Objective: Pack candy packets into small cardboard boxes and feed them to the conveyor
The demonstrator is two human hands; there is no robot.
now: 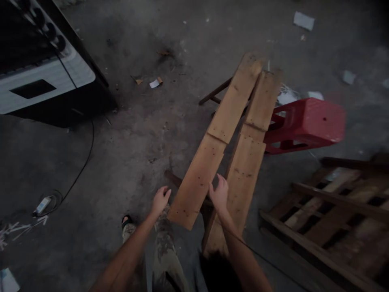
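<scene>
Centrally, the wooden plank [197, 174] between the half-open, empty left hand [161, 200] and right hand [219, 192] seems stiff, moderately heavy; grip both long edges.

The left board [212, 145] and the right board [249, 162] in front of you are bare wood, dull and mostly flat, with little dark spots. You have a red stool [323, 121] of smooth plastic with a faint shine. The pallet [334, 200] is rough, dull wood. Your trousers [167, 253] are cloth. The floor [130, 142] looks hard, dull and gritty.
</scene>
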